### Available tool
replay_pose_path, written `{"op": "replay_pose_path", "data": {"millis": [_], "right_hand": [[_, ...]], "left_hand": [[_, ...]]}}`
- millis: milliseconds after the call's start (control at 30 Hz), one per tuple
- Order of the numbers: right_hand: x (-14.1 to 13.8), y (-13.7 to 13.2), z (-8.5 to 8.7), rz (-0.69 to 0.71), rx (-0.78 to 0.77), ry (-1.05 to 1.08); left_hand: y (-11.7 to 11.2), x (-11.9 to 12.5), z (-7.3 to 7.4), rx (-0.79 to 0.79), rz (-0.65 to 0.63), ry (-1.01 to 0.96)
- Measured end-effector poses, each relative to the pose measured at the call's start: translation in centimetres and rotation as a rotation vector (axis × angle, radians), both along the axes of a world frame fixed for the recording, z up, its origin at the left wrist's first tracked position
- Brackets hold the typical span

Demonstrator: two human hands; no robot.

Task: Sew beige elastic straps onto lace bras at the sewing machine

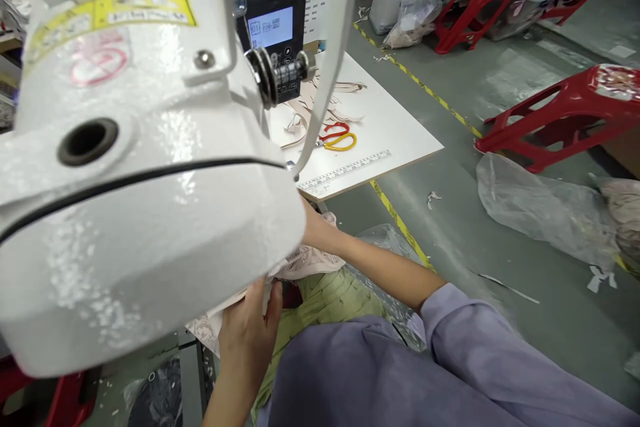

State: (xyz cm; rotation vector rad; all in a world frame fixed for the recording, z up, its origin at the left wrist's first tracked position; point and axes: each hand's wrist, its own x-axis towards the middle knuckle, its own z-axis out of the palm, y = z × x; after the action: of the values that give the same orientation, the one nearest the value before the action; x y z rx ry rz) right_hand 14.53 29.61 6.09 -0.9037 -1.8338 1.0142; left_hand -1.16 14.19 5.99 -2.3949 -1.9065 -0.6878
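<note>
A white sewing machine head [150,247] fills the left of the head view and hides the needle area. Below its edge, my left hand [250,317] grips pale pink lace fabric [314,263], thumb toward the cloth and fingertips partly covered by the machine. My right hand [315,225] reaches behind the machine head at the fabric's far side; its fingers are hidden. More of the lace hangs to the left of my left wrist. A pale narrow elastic band [327,87] runs down past the thread tension knob [285,73].
On the white table [395,120] lie scissors [340,139] with red and yellow handles, pale fabric strips [310,107] and a printed ruler [345,170]. A lit control panel [273,30] stands behind. Red stools [565,113] and plastic bags [545,207] are on the floor at right.
</note>
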Motion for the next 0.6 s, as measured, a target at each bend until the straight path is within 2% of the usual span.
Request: {"op": "replay_pose_path", "data": {"millis": [133, 200, 600], "right_hand": [[-0.1, -0.5, -1.1, -0.073, 0.001, 0.167], [0.1, -0.9, -1.5, -0.114, -0.033, 0.210], [1.8, -2.1, -2.0, -0.122, -0.062, 0.181]], "left_hand": [[-0.4, -0.6, 0.0, 0.014, 0.056, 0.031], [-0.5, -0.8, 0.2, 0.028, 0.035, 0.037], [-0.2, -0.5, 0.9, 0.051, 0.002, 0.050]]}}
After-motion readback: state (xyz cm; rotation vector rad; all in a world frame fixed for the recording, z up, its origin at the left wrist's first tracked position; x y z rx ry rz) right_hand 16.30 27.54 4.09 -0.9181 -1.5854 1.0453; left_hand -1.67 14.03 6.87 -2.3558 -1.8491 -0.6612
